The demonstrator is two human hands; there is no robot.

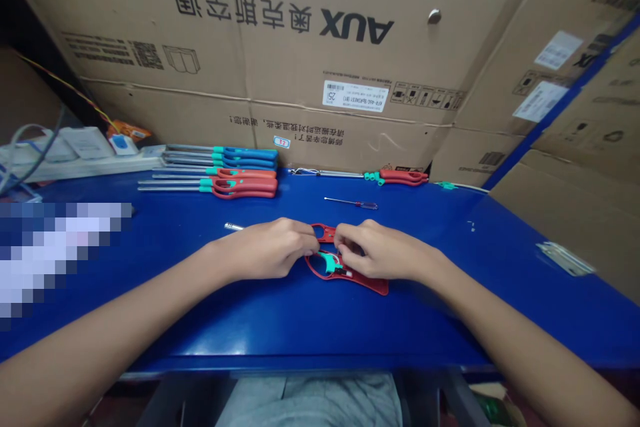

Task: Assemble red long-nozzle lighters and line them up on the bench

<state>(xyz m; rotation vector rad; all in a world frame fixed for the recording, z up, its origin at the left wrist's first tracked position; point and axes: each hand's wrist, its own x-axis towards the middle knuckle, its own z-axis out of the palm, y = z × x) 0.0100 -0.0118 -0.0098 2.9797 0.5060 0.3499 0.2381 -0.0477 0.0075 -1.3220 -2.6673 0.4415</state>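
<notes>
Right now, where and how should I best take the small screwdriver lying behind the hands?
Probably pinch the small screwdriver at its thicker handle, the right end, coming from above: it lies flat on the blue table, thin shaft pointing left, with nothing touching it.

Our blue tabletop (pixel 280 320) carries a red handle shell (pixel 373 285) at its middle, a small screwdriver (pixel 350 203) behind it, stacked blue and red lighters (pixel 245 173) back left, and another red lighter (pixel 403 177) farther right.

Both arms (pixel 125 320) are bare; grey fabric (pixel 310 400) covers the lap.
</notes>
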